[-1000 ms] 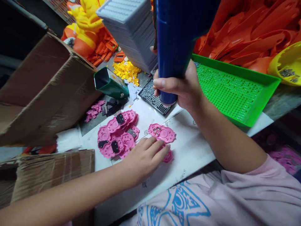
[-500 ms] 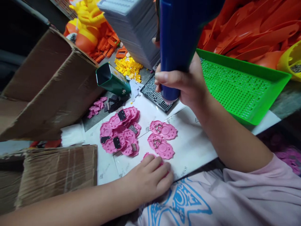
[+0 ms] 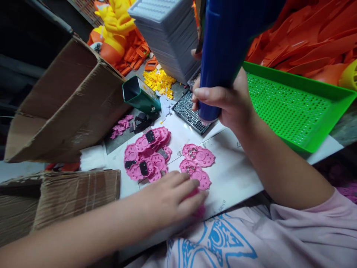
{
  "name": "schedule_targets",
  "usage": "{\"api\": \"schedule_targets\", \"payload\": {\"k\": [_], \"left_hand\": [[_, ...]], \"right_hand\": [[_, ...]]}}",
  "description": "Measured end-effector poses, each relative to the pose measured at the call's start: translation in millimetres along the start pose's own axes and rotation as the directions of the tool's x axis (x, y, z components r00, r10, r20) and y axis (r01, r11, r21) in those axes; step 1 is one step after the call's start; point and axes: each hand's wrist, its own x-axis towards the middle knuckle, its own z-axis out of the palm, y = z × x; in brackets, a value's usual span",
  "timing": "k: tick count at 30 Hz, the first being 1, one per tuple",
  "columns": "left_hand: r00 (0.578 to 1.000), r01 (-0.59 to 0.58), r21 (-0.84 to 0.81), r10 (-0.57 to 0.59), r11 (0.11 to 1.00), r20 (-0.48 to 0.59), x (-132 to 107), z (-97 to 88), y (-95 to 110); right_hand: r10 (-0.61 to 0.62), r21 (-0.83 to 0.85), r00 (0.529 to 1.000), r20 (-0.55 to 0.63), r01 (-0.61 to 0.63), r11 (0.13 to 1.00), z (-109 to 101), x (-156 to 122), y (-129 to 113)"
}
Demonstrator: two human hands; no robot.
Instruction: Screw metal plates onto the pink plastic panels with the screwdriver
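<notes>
My right hand (image 3: 220, 95) is closed around the thick handle of a blue pistol-grip power tool (image 3: 216, 48), held upright; its upper end runs out of view. Below it lies a black perforated tray (image 3: 192, 113) of small metal screws. My left hand (image 3: 178, 193) is slightly blurred, its fingers stretched over pink plastic pieces, touching or just above them. One oval pink piece (image 3: 198, 150) with small metal parts lies beyond the fingers. A second pink piece (image 3: 202, 179) is partly covered by the fingertips, and more pink shows beneath the hand.
At left is a pile of pink pieces (image 3: 145, 154), several with black or grey plates. Around the white sheet (image 3: 231, 175) stand cardboard boxes (image 3: 69, 96), a dark green container (image 3: 141, 96), stacked grey trays (image 3: 170, 41), yellow parts (image 3: 160, 82) and a green perforated tray (image 3: 292, 108).
My left hand has lifted its fingers and moved up toward the second pink piece, uncovering pink below it. My right hand still holds the tool. The whole view has shifted slightly.
</notes>
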Motion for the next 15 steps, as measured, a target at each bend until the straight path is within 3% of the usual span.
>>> {"api": "schedule_targets", "payload": {"k": [1, 4, 7, 11, 15], "left_hand": [[1.0, 0.01, 0.018, -0.01, 1.0, -0.023, 1.7, -5.0, -13.0], [0.989, 0.053, 0.036, -0.057, 0.998, 0.136, 12.3, -16.1, -54.7], [0.98, 0.025, 0.127, -0.049, 0.992, 0.192, 28.2, -17.7, -83.7], [0.959, -0.028, 0.257, -0.047, 0.966, 0.28, 43.5, -9.5, -97.4], [0.96, -0.003, 0.302, -0.082, 0.953, 0.269, 44.0, -0.5, -103.4]], "right_hand": [[-0.006, -0.006, 1.0, 0.009, 0.006, 1.0, -0.3, 0.3, 0.6], [0.003, -0.011, 1.0, 0.012, -0.003, 1.0, -0.6, 1.3, 1.8], [0.031, 0.018, 0.998, -0.045, -0.03, 0.999, 0.1, 1.5, 0.6], [0.04, 0.029, 0.998, -0.051, -0.038, 0.999, 0.2, 1.1, -2.2], [0.019, 0.047, 0.999, -0.044, -0.017, 0.999, -1.1, 1.5, -2.1]]}}
